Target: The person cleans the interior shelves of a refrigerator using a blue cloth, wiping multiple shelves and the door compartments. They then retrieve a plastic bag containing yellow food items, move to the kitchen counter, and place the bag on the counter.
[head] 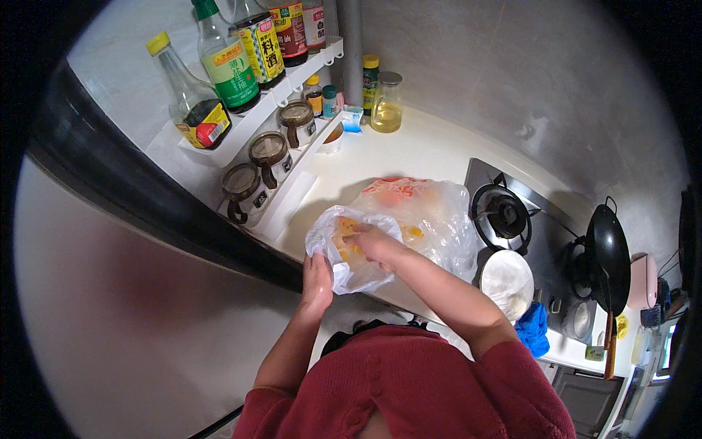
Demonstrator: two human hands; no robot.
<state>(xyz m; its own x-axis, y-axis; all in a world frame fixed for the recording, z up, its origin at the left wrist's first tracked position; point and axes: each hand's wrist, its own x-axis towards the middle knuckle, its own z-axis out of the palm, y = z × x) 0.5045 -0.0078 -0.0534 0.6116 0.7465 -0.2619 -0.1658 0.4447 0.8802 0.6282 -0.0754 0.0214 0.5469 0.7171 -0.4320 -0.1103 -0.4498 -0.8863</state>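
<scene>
A thin white plastic bag [323, 230] is held up at the counter's front edge, its mouth facing me. My left hand [318, 280] grips its near left side, the fingers partly behind the plastic. Over the open mouth is my right hand [375, 244], with at least one finger extended towards orange-yellow patches [345, 225] inside. Whether those patches are food or print, I cannot tell, nor whether the right fingers pinch anything. Just behind lies a larger clear plastic bag [439, 219] with red print, its contents blurred by the film.
White racks [296, 74] at left carry sauce bottles [230, 66] and lidded seasoning jars [269, 151]. An oil jar [387, 104] stands at the back. Right are a gas burner [502, 211], a white film-covered bowl [507, 280], a blue cloth [532, 329] and a wok [609, 252].
</scene>
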